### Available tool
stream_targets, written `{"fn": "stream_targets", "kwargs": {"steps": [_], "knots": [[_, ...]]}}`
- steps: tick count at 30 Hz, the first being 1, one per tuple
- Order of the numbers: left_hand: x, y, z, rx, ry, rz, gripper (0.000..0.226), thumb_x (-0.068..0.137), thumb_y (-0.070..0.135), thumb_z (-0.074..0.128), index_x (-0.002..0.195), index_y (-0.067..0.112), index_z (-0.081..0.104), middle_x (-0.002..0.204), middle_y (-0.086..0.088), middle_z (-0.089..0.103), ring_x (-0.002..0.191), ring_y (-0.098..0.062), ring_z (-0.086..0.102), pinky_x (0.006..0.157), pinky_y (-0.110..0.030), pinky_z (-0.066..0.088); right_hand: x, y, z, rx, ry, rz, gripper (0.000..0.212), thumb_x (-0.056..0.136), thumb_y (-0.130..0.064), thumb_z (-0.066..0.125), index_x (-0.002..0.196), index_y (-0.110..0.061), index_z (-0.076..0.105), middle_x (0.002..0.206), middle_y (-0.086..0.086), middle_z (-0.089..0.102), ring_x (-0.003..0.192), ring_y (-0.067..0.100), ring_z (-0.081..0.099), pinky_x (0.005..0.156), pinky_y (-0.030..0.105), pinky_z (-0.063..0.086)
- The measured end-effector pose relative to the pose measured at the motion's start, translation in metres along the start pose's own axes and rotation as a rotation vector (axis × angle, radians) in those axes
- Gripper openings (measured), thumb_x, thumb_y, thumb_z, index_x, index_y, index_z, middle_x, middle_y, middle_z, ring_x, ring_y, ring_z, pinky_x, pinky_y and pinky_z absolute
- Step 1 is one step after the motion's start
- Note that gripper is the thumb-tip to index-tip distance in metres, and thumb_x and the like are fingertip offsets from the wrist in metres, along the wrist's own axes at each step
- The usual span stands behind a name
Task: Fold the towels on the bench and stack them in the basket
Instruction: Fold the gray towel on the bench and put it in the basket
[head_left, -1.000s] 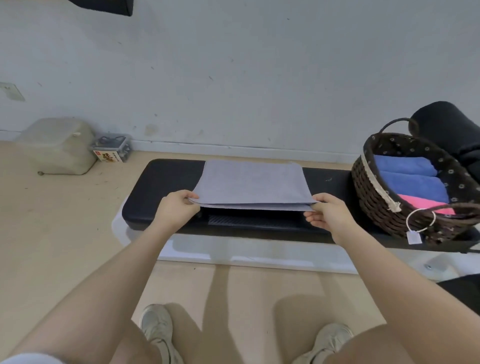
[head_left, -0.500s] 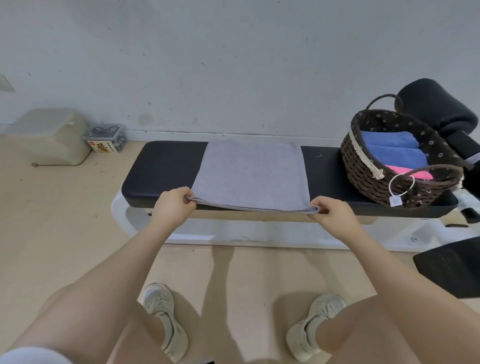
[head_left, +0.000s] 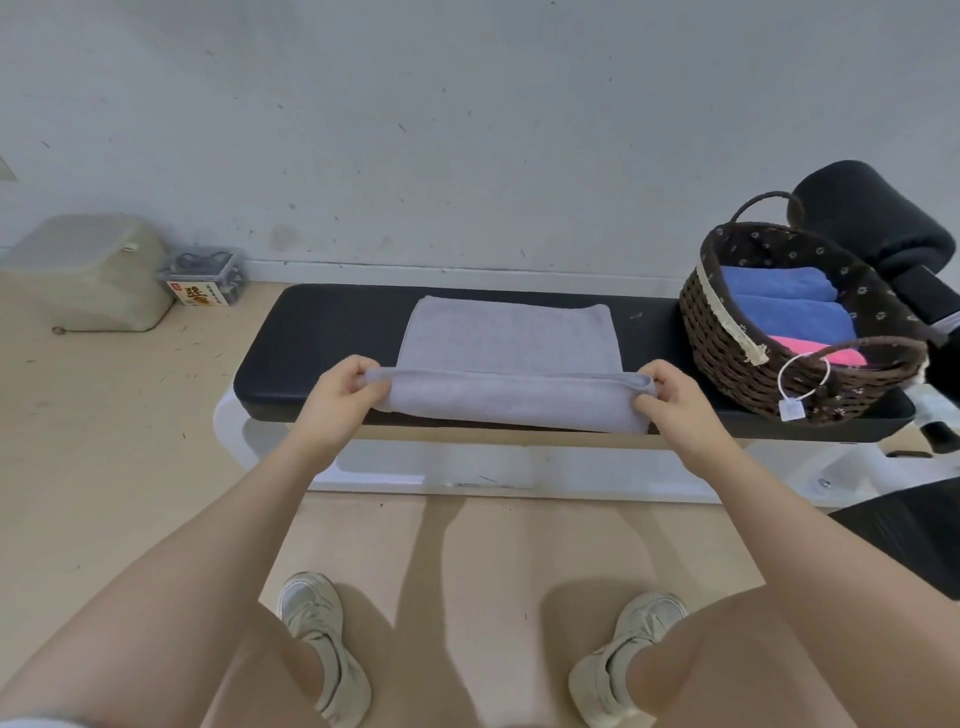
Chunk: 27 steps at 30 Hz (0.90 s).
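We see the left hand (head_left: 340, 395) and right hand (head_left: 670, 397) pinching the near corners of a grey towel (head_left: 506, 353), lifted off the bench (head_left: 322, 332). The basket (head_left: 727, 338), far right, holds blue and pink towels.

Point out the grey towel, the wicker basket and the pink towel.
grey towel (head_left: 506, 340): head view, flat middle of the cloth on the bench.
wicker basket (head_left: 719, 345): head view, woven outer wall on its left side.
pink towel (head_left: 821, 352): head view, top surface showing inside the basket.

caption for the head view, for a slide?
Both hands, left hand and right hand, fold a grey towel on the bench beside the basket.
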<state>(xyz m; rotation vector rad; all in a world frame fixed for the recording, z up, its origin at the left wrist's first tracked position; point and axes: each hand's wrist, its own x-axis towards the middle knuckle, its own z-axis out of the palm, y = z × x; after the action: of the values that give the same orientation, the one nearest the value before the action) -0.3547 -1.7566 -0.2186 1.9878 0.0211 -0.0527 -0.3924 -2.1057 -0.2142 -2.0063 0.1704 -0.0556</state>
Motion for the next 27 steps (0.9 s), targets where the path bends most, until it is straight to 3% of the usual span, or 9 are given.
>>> {"fn": "stream_targets", "kwargs": {"steps": [3,8,10,12,16,24,27], "knots": [[0.009,0.000,0.005,-0.100,-0.015,0.017,0.012,0.096,0.020,0.046,0.095,0.015,0.057,0.089,0.000,0.057,0.085,-0.016,0.052,0.078,-0.032,0.044,0.012,0.005,0.001,0.083,0.020,0.055,0.013,0.090,-0.005,0.052,0.085,-0.014,0.061,0.079,0.003,0.061,0.073,0.019,0.054,0.063,0.032,0.040],[0.047,0.007,0.014,-0.068,0.109,0.075,0.011,0.097,0.025,0.043,0.096,0.020,0.053,0.094,0.000,0.059,0.086,-0.013,0.054,0.075,-0.031,0.043,0.053,-0.001,0.005,0.142,0.101,0.048,0.010,0.094,-0.016,0.051,0.091,-0.012,0.060,0.092,0.010,0.066,0.084,0.022,0.062,0.074,0.038,0.050],[0.066,0.010,0.019,0.001,0.141,0.076,0.012,0.097,0.025,0.042,0.099,0.019,0.052,0.091,0.004,0.059,0.082,-0.009,0.053,0.071,-0.027,0.042,0.073,-0.003,0.009,0.075,0.136,0.040,0.013,0.095,-0.020,0.048,0.093,-0.012,0.057,0.093,0.010,0.064,0.085,0.021,0.060,0.075,0.038,0.049],[0.086,0.012,0.024,0.071,0.151,0.061,0.012,0.098,0.025,0.041,0.101,0.019,0.051,0.087,0.007,0.057,0.077,-0.004,0.051,0.065,-0.024,0.040,0.092,-0.003,0.014,-0.011,0.168,0.063,0.017,0.097,-0.021,0.043,0.087,-0.011,0.052,0.082,0.007,0.058,0.074,0.017,0.053,0.067,0.034,0.043],[0.126,0.011,0.035,0.125,0.111,0.027,0.016,0.098,0.026,0.038,0.099,0.018,0.051,0.077,0.002,0.054,0.066,-0.009,0.046,0.057,-0.025,0.036,0.129,0.003,0.022,-0.040,0.176,0.156,0.024,0.097,-0.017,0.038,0.074,-0.012,0.037,0.069,0.006,0.036,0.063,0.016,0.032,0.055,0.030,0.026],[0.171,0.005,0.057,0.404,0.084,-0.050,0.019,0.100,0.025,0.029,0.102,0.013,0.043,0.074,-0.007,0.055,0.068,-0.024,0.052,0.056,-0.032,0.037,0.164,0.015,0.025,-0.230,0.235,0.264,0.033,0.098,-0.017,0.036,0.065,-0.013,0.033,0.065,0.001,0.038,0.057,0.013,0.033,0.051,0.026,0.026],[0.175,0.004,0.064,0.590,0.102,-0.010,0.018,0.100,0.024,0.026,0.103,0.012,0.040,0.073,-0.011,0.055,0.066,-0.029,0.053,0.055,-0.033,0.038,0.167,0.021,0.031,-0.367,0.292,0.280,0.024,0.099,-0.021,0.034,0.079,-0.012,0.044,0.074,0.004,0.048,0.067,0.020,0.046,0.057,0.029,0.033]]}}
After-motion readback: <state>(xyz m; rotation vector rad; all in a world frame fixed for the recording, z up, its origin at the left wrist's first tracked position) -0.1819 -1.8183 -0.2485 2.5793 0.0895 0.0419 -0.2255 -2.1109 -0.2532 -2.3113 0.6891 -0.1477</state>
